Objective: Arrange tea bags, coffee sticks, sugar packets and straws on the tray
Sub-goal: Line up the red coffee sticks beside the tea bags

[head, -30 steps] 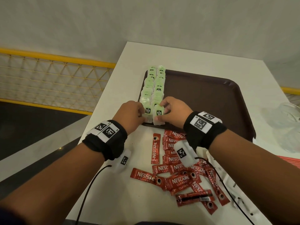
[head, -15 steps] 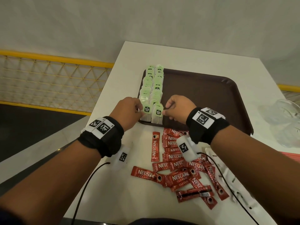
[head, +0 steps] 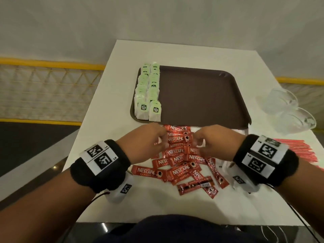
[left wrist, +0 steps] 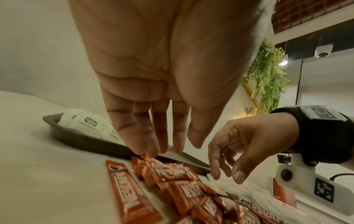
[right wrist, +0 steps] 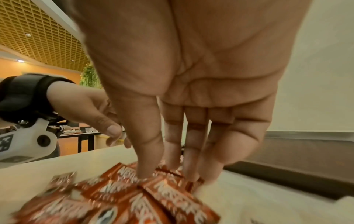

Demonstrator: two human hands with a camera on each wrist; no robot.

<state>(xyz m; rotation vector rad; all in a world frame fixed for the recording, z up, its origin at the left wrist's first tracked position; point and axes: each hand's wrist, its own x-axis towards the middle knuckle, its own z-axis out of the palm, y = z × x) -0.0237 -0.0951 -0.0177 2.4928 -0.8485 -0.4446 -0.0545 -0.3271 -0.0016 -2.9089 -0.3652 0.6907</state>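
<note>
Two neat rows of pale green tea bags, overlapping and tilted, down the left edge of a dark brown tray, its remaining floor bare. Just in front of the tray's near rim, on the white table, a loose, crisscrossed heap of red Nescafe coffee sticks, with white packets partly tucked under its right side. Well off to the right, near the table edge, a flat bundle of red straws.
</note>
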